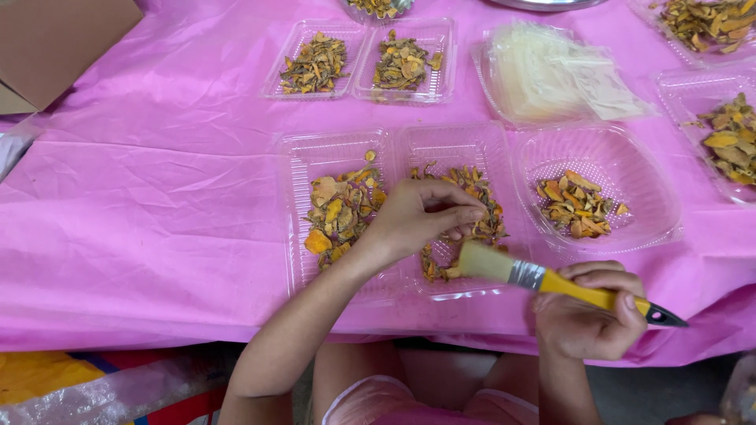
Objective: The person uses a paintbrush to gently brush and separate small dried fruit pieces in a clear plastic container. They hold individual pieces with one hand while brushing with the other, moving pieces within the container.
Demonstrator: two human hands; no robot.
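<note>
My left hand reaches over an open clear plastic clamshell tray, its fingertips pinched on dried orange-brown slices in the right half. The left half holds another heap of dried slices. My right hand grips a yellow-handled paintbrush near the table's front edge; its pale bristles point left toward the pinching fingers and touch the slices there.
A clear bowl-shaped tray with a few dried slices sits at right. Two filled trays lie farther back, a stack of clear bags beside them, more filled trays at far right. A pink cloth covers the table; a cardboard box stands far left.
</note>
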